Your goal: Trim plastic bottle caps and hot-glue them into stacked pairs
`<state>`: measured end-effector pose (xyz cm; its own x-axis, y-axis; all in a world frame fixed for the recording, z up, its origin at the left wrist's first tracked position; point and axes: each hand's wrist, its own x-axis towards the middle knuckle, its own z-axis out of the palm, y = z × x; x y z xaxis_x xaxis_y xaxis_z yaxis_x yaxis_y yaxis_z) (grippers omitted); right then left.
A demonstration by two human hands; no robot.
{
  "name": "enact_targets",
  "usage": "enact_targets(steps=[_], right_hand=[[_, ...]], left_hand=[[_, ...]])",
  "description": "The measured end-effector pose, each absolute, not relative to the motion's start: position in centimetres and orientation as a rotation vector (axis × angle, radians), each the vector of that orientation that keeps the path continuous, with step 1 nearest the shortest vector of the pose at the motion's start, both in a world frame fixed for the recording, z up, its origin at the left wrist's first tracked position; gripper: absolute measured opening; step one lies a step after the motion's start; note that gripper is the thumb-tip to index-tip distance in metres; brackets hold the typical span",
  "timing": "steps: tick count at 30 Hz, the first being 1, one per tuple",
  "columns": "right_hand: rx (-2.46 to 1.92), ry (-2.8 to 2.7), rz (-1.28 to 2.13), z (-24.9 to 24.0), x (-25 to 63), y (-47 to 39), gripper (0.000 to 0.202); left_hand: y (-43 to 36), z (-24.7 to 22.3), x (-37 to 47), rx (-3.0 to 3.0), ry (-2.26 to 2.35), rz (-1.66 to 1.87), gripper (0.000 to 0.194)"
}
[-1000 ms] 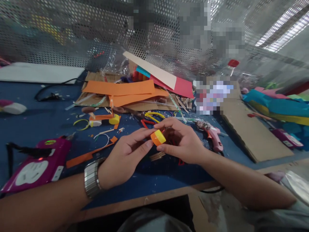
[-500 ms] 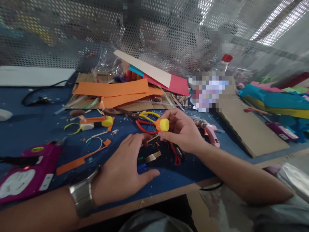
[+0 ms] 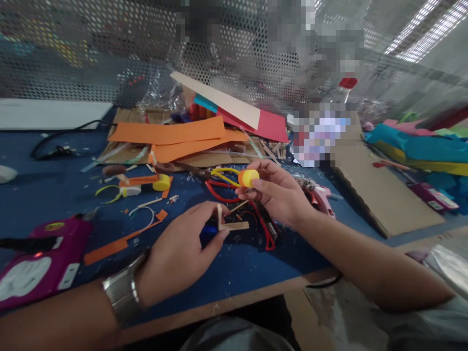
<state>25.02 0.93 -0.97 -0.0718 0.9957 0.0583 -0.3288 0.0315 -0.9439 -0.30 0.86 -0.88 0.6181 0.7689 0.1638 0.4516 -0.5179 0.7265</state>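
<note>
My left hand (image 3: 183, 248), with a metal watch (image 3: 122, 292) at its wrist, pinches a small L-shaped piece of light wooden sticks (image 3: 236, 225) between thumb and fingers. In my right hand (image 3: 285, 195) is a short yellow-and-orange cylinder (image 3: 250, 178), its yellow end turned towards me. The two held pieces are apart, the cylinder higher and to the right. Right behind them lie scissors with yellow handles (image 3: 224, 171) and a tool with red handles (image 3: 219, 197). A dark blue object (image 3: 208, 233) shows partly behind my left hand.
A magenta device (image 3: 75, 239) with a black cord lies at left. Orange paper strips (image 3: 168, 134) rest on cardboard at the back. To the right are a pink glue gun (image 3: 323, 200), a cardboard sheet (image 3: 387, 190) and a red-capped bottle (image 3: 340, 97). A small orange-and-yellow assembly (image 3: 161, 183) lies left of centre.
My left hand has closed on the L-shaped wooden piece and lifted it from the table. My right hand has turned the cylinder a little and moved it slightly up and right.
</note>
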Motion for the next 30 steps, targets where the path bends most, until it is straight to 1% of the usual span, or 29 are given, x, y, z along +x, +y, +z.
enact_targets(steps=[4, 8, 11, 15, 21, 30], right_hand=[[-0.91, -1.073, 1.317, -0.8, 25.2, 0.8, 0.038], [-0.898, -1.072, 1.279, -0.8, 25.2, 0.7, 0.039], [-0.877, -1.058, 1.285, -0.8, 25.2, 0.5, 0.039], [-0.868, -1.074, 1.316, -0.7, 25.0, 0.2, 0.039], [-0.904, -1.133, 1.359, -0.6, 24.8, -0.1, 0.042], [-0.996, -1.211, 1.313, -0.5, 24.8, -0.6, 0.042]], left_hand=[[1.1, -0.4, -0.2, 2.057, 0.985, 0.805, 0.022], [1.2, -0.1, -0.3, 1.925, 1.037, 0.905, 0.027], [1.3, 0.1, -0.2, 1.79, 1.041, 0.949, 0.031], [1.3, 0.3, -0.1, 1.73, 1.026, 1.018, 0.027], [1.2, 0.6, -0.2, 1.765, 1.063, 1.003, 0.036], [1.2, 0.6, -0.1, 1.815, 1.039, 1.069, 0.022]])
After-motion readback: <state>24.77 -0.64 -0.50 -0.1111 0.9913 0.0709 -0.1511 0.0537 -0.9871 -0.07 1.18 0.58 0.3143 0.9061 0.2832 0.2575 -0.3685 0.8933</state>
